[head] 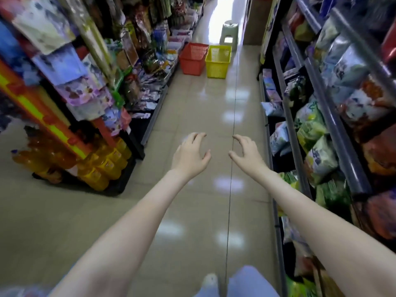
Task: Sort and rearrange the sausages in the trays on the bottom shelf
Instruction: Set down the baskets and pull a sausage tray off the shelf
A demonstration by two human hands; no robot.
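I could not tell which blurred shelf held the sausage trays, my bare left hand (pixel 190 156) and right hand (pixel 246 153) hanging apart, fingers loosely curled around nothing, above the glossy beige tiled floor (pixel 192 103), red (pixel 192 59) and yellow plastic baskets (pixel 218 62) well ahead.

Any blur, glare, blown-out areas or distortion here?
Head view: shelf packages on both sides smear with motion blur, print unreadable; aisle end behind the stool is blown out white; light patches glare on the floor; left hand and right hand are fairly sharp; wide-angle curves the shelf rail.
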